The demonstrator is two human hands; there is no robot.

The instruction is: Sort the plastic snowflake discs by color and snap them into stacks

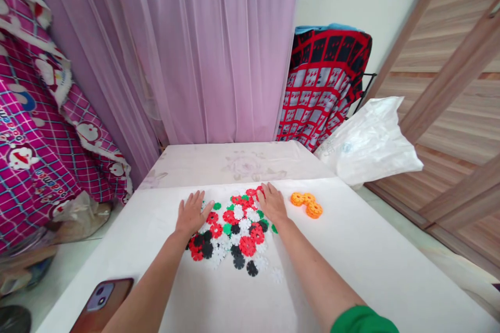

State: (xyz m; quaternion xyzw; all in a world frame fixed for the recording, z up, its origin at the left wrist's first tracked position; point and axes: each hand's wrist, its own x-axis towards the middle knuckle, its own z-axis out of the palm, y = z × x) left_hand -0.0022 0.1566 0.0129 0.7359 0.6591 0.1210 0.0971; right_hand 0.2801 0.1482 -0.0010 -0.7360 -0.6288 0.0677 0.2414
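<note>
A loose pile of plastic snowflake discs (247, 245) in red, white, black and green lies spread over the middle of the white table. My left hand (192, 214) rests at the pile's left edge, fingers stretched out and thumb apart, touching or just over some discs. On the opposite side, my right hand (272, 203) lies with fingers extended over the upper right edge, close to a few red discs. Neither hand grips anything that I can see; what lies under the palms is hidden. Orange snowflake discs (307, 204) sit in small stacks to the right of my right hand.
A phone (102, 304) lies face down at the table's near left, beside my left forearm. Across the white tabletop (351, 250), a white plastic bag (371, 140) stands past the far right corner. Purple curtains (219, 52) hang behind the table; wooden doors (453, 88) are at right.
</note>
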